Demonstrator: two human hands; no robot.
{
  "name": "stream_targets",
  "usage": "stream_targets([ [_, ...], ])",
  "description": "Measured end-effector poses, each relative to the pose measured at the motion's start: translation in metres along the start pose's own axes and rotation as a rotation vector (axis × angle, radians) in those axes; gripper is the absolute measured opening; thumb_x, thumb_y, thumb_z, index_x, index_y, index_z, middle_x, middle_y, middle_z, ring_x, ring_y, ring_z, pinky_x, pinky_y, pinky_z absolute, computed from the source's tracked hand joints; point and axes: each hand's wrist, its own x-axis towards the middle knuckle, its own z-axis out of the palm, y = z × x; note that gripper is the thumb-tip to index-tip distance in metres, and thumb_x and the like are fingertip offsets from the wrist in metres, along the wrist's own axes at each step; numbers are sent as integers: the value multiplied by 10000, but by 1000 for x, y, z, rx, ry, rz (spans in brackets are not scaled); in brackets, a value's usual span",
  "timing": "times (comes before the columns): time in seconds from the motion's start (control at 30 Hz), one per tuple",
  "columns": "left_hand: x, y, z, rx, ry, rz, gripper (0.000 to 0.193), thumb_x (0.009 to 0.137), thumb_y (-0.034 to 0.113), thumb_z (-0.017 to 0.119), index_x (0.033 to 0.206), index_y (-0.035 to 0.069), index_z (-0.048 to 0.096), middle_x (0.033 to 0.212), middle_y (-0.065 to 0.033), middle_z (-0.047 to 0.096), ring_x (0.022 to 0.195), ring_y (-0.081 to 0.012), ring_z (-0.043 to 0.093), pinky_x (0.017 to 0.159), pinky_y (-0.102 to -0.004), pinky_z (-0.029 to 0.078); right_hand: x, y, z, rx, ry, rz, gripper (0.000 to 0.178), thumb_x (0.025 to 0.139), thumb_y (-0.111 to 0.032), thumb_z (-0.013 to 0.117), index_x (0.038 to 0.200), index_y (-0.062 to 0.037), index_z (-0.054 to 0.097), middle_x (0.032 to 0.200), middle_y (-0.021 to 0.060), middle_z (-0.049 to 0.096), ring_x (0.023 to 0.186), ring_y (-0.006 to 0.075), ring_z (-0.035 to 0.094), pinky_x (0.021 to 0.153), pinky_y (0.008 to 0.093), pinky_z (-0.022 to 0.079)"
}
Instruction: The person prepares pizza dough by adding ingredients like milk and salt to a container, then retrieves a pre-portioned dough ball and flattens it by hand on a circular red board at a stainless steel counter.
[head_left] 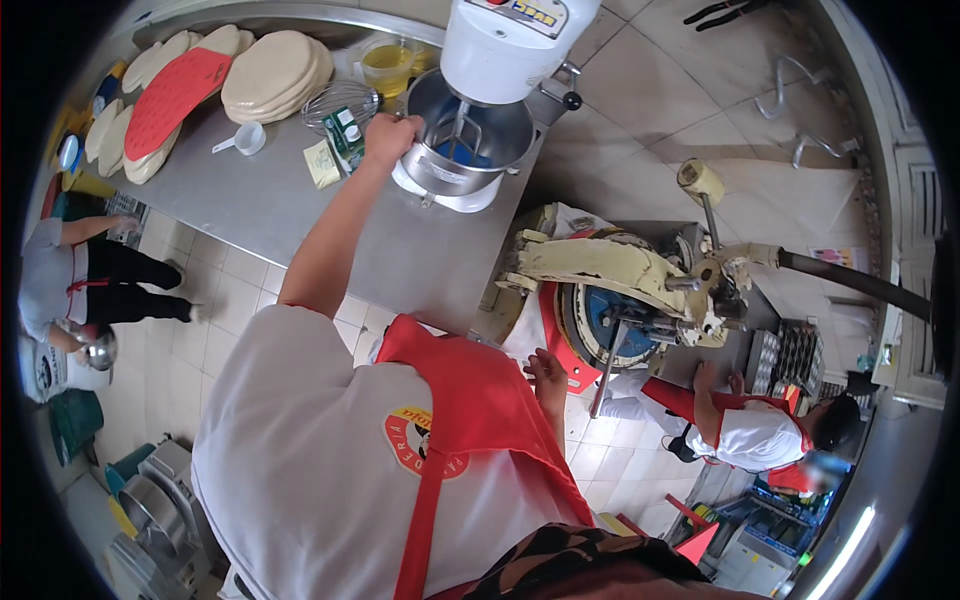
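My left hand is closed at the left side of a steel mixer bowl, gripping its rim or side handle. The bowl sits under the white head of a stand mixer. A flat beater hangs inside it, and something blue shows low in the bowl. Beside this hand lie a wire whisk, a green and white packet and a pale yellow packet. My right hand hangs by my red apron, fingers loosely bent and apart, with nothing visible in it.
On the steel table stand a tub of yellow liquid, a white measuring scoop and stacked dough rounds beside a red sheet. A large cream-coloured machine stands right. Co-workers are at far left and right.
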Motion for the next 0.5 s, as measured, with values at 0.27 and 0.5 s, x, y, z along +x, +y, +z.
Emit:
stream_targets([
  [0.27, -54, -15, -35, -139, -64, -44, 203, 761, 167, 714, 690, -19, 676, 625, -63, 619, 520, -150, 542, 503, -305, 403, -19, 23, -27, 21, 34, -17, 382, 979, -230, 678, 1285, -7, 629, 1057, 105, 708, 868, 171, 721, 639, 275, 554],
  [0.5, -238, -71, -110, -204, 74, -75, 240, 768, 200, 701, 690, -26, 686, 589, -49, 592, 521, -137, 536, 495, -304, 404, -22, 58, -30, -27, -192, -94, 398, 973, -239, 687, 1286, 0, 628, 1028, 92, 715, 851, 164, 719, 635, 267, 558],
])
